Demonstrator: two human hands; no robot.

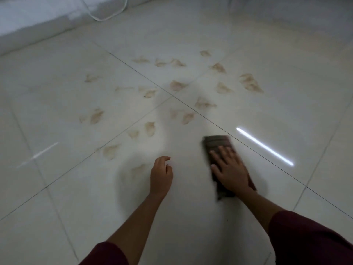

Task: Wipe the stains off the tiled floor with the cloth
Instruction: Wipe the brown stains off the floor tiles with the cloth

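We have barely begun wiping the glossy pale tiled floor.
Right hand flat, pressing the dark brown folded cloth; left hand loosely curled, empty; most tan smudged stains remain.

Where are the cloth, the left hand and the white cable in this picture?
cloth point(216, 143): head view, on its far bare end.
left hand point(160, 175): head view, on the back of the hand.
white cable point(107, 17): head view, on its loop's bend.
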